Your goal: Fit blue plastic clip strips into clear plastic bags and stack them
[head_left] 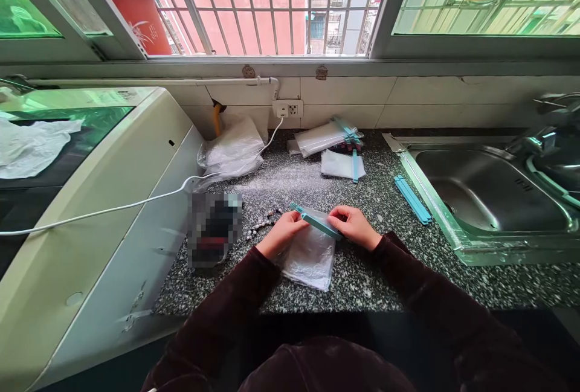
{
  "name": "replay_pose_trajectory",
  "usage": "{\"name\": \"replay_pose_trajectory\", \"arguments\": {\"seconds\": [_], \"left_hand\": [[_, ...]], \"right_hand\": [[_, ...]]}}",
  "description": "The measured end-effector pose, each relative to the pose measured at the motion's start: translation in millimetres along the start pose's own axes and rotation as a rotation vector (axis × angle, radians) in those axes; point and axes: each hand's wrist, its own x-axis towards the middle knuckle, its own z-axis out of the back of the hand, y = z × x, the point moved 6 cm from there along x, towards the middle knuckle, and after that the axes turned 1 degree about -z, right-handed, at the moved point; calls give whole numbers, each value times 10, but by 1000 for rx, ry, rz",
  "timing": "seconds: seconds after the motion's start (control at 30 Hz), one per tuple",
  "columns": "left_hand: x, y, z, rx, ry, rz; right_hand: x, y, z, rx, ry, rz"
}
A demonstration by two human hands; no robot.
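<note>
Both hands are at a turquoise bag sealing clip (pixel 319 224) lying across the top of a clear plastic bag (pixel 312 262) on the speckled counter. My left hand (pixel 285 232) is closed at the clip's left part, thumb on top. At its right part, my right hand (pixel 353 226) pinches the clip or the bag's edge; which of the two is hidden. Farther back lie clear bags (pixel 319 137) with turquoise clips across them, and another clipped bag (pixel 339 164) in front. Several loose turquoise clips (pixel 413 200) rest together to the right.
A steel sink (pixel 493 189) bounds the counter on the right. On the left stands a washing machine (pixel 131 199), crossed by a white cable (pixel 154 199) from a wall socket (pixel 287 108). A plastic bag pile (pixel 233 149), a blurred dark object (pixel 215 229) and a beaded string (pixel 263 223) lie nearby.
</note>
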Motion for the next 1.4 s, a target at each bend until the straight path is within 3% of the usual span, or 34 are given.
{"name": "replay_pose_trajectory", "arguments": {"seconds": [0.33, 0.47, 0.57, 0.63, 0.77, 0.97, 1.4], "left_hand": [[22, 62, 3, -78, 19, 34], [30, 41, 3, -62, 24, -15], [31, 35, 4, -41, 29, -32], [36, 45, 7, -34, 35, -28], [34, 34, 14, -60, 50, -27], [-27, -82, -86, -61, 230, -42], [-17, -64, 8, 44, 319, 66]], "right_hand": [[-86, 0, 87, -293, -94, 12], [-170, 215, 213, -271, -269, 294], [-249, 388, 177, -288, -218, 531], [-274, 432, 120, -359, -164, 592], [-270, 385, 37, -456, -115, 577], [-272, 336, 9, -452, -117, 568], [-273, 337, -20, -518, -39, 559]]}}
